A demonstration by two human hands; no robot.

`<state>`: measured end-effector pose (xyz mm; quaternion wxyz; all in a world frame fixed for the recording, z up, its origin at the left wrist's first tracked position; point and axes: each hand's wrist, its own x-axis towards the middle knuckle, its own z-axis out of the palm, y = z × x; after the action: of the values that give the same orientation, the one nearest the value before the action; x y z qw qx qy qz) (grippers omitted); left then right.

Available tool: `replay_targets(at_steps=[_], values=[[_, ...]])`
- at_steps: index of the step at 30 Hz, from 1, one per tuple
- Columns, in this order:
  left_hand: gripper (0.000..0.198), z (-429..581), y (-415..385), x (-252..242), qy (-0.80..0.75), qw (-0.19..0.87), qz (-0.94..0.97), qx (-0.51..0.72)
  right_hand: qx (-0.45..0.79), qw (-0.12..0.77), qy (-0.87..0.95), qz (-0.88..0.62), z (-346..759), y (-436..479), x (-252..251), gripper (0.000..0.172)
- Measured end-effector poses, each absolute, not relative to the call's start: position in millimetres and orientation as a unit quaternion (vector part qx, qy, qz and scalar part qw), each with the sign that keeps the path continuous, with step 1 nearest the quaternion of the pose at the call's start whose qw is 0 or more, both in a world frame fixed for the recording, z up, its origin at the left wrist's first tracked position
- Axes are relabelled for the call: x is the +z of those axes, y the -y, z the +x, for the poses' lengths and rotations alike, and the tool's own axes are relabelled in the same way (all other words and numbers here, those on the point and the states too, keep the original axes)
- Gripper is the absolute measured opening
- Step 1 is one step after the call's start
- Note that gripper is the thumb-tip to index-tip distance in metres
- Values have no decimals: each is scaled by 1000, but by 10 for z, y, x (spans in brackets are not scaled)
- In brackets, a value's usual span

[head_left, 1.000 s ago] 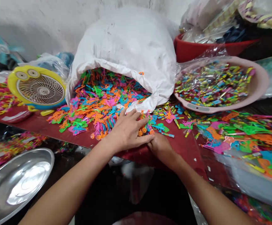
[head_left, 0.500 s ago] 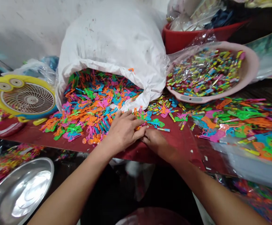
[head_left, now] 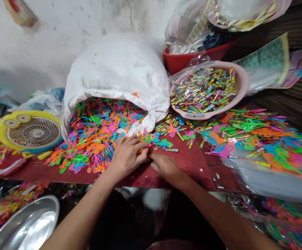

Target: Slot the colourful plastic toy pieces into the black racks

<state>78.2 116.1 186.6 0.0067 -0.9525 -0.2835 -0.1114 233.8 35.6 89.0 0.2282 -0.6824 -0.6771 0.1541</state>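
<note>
Touching neon plastic pieces, the left hand meets the right hand.

Left hand and right hand meet over the colored plastic pieces; whatever lies between the fingers is hidden, too small to tell. Steel basin cut off by lower-left edge. Clear plastic sheet blurred at right, pieces beneath indistinct. Red tub partly hidden behind pink basin. White sack hides most of its contents.
</note>
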Motion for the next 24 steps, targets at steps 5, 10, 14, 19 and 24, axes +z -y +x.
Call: replay_targets(at_steps=[5,10,14,19,24], values=[[34,599,-1200,1928,257,-14,-964,-69,115,364,650,-657,2840,65,780,28],[38,381,-1264,1963,231,-51,-971,-34,2,309,551,-775,3637,312,886,28],[31,366,-1204,2073,209,-115,-970,-44,-14,204,441,-874,3961,119,990,36],[39,708,-1096,2131,379,-56,-896,-226,33,122,410,-903,3949,-198,1010,46],[69,1069,-1166,2047,455,74,-884,-83,55,122,415,-900,3968,-179,1001,29]])
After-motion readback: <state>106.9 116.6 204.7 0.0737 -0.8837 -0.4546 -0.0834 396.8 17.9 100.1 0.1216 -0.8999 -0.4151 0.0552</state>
